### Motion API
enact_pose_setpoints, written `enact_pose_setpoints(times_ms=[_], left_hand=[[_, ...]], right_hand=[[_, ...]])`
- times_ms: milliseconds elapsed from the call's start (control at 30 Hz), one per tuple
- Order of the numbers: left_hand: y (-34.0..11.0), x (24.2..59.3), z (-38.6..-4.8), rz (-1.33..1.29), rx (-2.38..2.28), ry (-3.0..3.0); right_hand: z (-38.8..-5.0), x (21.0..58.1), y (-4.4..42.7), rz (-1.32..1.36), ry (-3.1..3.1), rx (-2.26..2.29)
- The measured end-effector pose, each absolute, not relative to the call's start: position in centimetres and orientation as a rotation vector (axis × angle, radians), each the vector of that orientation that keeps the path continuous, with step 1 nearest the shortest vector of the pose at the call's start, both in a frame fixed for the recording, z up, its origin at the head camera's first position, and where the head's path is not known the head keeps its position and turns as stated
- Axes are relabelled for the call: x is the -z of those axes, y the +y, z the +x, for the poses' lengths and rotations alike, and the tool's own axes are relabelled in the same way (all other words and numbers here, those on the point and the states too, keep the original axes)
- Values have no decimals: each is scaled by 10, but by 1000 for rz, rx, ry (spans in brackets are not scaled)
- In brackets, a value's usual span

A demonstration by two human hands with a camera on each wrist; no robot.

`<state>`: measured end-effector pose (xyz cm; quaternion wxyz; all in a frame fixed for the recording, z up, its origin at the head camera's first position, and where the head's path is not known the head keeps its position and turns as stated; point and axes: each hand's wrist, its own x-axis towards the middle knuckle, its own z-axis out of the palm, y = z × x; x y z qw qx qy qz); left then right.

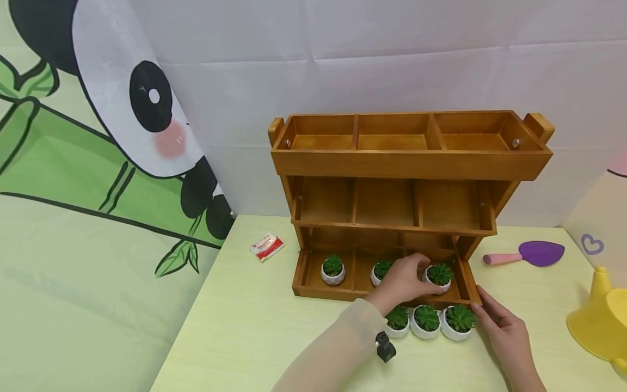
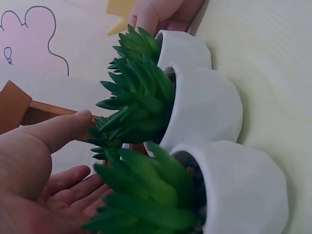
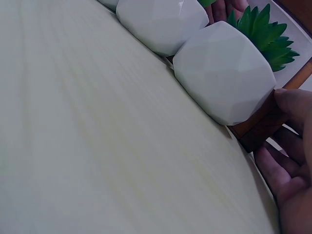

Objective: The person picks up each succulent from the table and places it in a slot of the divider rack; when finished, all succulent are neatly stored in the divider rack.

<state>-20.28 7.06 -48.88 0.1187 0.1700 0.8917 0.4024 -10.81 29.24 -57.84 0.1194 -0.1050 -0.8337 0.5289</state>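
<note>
In the head view my left hand (image 1: 403, 279) reaches into the bottom tier of a brown wooden three-tier shelf (image 1: 411, 165). Its thumb and fingers hold a small potted succulent (image 1: 439, 275) in the right compartment. Two more stand in that tier: a left succulent (image 1: 333, 269) and a middle succulent (image 1: 381, 270), partly behind the hand. My right hand (image 1: 507, 333) grips the tier's front right corner, thumb and fingers on either side in the right wrist view. Before the shelf sit three white-potted succulents in a row, the right one (image 1: 459, 322) nearest that hand.
A purple trowel (image 1: 541, 253) with a pink handle lies right of the shelf. At the right edge stands a yellow watering can (image 1: 600, 321). A red and white packet (image 1: 267, 247) lies to the left. Behind the shelf hangs a pale cloth (image 1: 392, 65).
</note>
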Motion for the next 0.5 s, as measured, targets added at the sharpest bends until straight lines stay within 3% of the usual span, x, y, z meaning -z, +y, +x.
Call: enact_pose_setpoints(times_ms=[500], left_hand=[[23, 499, -181, 606, -1420, 2352]], right_hand=[[-109, 577, 291, -347, -2461, -1549]])
